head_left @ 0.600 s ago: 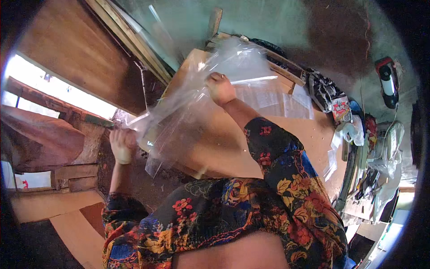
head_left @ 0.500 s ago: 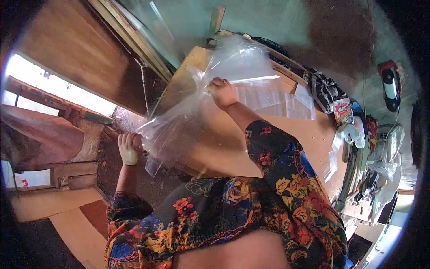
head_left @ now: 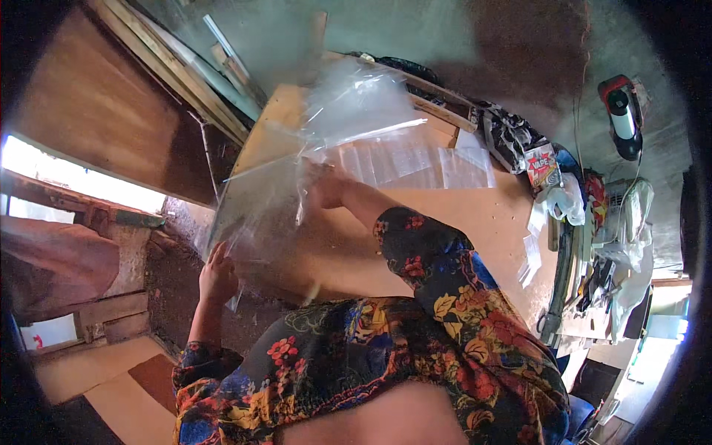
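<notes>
Tan counter (head_left: 445,237) carries clear sheets (head_left: 389,163) laid flat at 1 o'clock, while plastic film (head_left: 271,174) at 10 looks loose, not yet flattened, left hand (head_left: 218,276) at 8, right hand (head_left: 320,185) near 11, apart, grips unclear.

The right fingers (head_left: 314,178) and clear plastic (head_left: 263,191) are blurred.

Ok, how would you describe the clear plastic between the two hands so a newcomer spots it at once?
Find the large tan work surface mid-picture. Over its left part, between the left hand and the right hand, is a see-through plastic sheet. It looks loose and blurred, unlike the flat clear pieces lying farther right on the surface.
</notes>
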### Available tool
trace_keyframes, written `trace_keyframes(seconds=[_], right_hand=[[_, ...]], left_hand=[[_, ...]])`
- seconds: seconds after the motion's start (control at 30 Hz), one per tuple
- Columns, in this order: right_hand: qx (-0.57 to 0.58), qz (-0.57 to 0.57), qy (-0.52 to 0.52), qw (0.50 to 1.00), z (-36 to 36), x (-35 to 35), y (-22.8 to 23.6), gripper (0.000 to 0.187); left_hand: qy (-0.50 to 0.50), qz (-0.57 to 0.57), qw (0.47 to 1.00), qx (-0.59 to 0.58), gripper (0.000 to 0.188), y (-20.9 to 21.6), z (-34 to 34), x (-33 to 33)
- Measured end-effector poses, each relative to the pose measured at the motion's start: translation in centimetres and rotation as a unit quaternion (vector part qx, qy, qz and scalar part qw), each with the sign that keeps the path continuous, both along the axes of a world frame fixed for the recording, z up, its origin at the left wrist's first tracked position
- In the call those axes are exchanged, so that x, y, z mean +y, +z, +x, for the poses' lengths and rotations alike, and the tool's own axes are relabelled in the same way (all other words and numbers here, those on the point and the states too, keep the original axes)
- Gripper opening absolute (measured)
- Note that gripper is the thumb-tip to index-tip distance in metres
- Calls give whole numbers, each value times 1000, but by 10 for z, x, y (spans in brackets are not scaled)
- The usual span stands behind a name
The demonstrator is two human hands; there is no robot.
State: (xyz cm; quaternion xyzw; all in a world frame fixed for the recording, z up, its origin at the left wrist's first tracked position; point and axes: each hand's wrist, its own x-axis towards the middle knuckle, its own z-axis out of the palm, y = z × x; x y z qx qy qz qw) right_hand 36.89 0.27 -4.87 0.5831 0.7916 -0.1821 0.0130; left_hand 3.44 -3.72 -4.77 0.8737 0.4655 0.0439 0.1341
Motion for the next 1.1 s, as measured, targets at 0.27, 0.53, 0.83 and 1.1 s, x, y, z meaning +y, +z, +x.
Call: trace_keyframes(seconds=[0.27, 0.53, 0.83, 1.1], right_hand=[[69, 26, -32, 997, -6, 40, -23, 80], [-18, 58, -100, 993, -16, 59, -53, 74], [154, -17, -274, 949, -15, 64, -44, 41], [180, 62, -239, 952, 3, 76, -46, 27]], left_hand=[[-22, 64, 997, 29, 10, 9, 0, -10], [42, 40, 994, -89, 8, 21, 0, -8], [159, 10, 972, -171, 10, 7, -19, -7], [256, -92, 837, -475, 7, -45, -50, -5]])
